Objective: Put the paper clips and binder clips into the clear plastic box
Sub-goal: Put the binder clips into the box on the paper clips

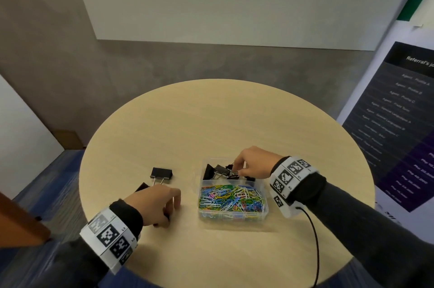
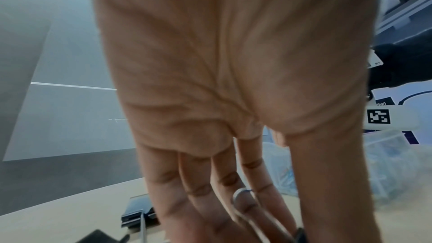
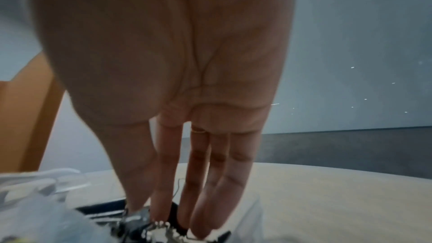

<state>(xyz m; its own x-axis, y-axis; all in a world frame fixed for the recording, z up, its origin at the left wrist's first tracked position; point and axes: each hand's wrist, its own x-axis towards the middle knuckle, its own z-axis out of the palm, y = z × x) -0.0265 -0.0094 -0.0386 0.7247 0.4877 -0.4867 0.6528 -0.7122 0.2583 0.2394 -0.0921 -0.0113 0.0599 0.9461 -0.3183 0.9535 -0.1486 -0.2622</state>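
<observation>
A: Any writing you can read?

B: A dark poster (image 1: 397, 118) at about 3 o'clock beyond the table (image 1: 211, 111) is headed "Referral's jo…", cut off at the frame edge; the rows under it are too blurred to read. Both wrists wear white bands printed with black square codes.

A: Where's the clear plastic box?

B: The clear plastic box (image 1: 264, 213) sits at roughly 5 o'clock of the table's centre. Its near compartment is full of coloured paper clips (image 1: 231, 198); the far compartment holds black binder clips (image 1: 217, 171).

A: And the right hand?

B: The right hand (image 1: 254, 163) is over the far compartment, its grip narrowed to a pinch on the silver wire handles of a binder clip there. In the right wrist view the fingers (image 3: 222, 191) point down at the clips.

A: The left?

B: The left hand (image 1: 155, 203) rests at about 7 o'clock, fingers curled down against the table. The left wrist view shows a silver wire loop (image 2: 242, 194) lying across its fingers, so the grip seems closed on a clip handle, blurred.

A: Anything loose?

B: One black binder clip (image 1: 161, 173) lies just beyond the left hand, long axis running 9 to 3, handles pointing toward 6 o'clock. Another black one (image 1: 141, 186) peeks out at the hand's far-left edge.
</observation>
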